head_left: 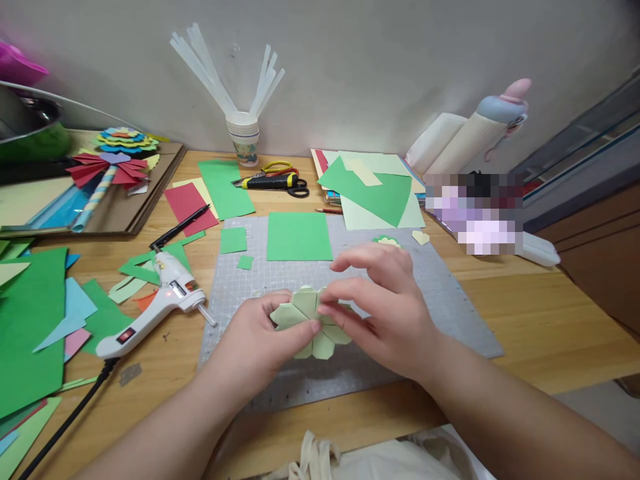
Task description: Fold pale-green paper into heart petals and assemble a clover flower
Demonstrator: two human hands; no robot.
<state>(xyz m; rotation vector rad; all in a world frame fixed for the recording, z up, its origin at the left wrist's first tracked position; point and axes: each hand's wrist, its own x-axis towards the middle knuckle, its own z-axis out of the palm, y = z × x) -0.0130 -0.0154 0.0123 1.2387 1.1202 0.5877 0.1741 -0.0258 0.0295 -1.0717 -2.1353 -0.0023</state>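
A pale green paper flower with several folded petals is held over the grey cutting mat. My left hand grips it from the left, its thumb pressed on the flower's middle. At the flower's upper right, my right hand pinches a petal between thumb and index finger, with the other fingers raised. A green paper square lies on the mat beyond the hands, with two smaller green pieces to its left. A small layered paper flower sits behind my right hand, partly hidden.
A white glue gun with a black cord lies left of the mat. Scissors, a paper cup with plastic sticks, and stacked papers stand or lie behind. Paper scraps cover the left side. A bottle leans at the right.
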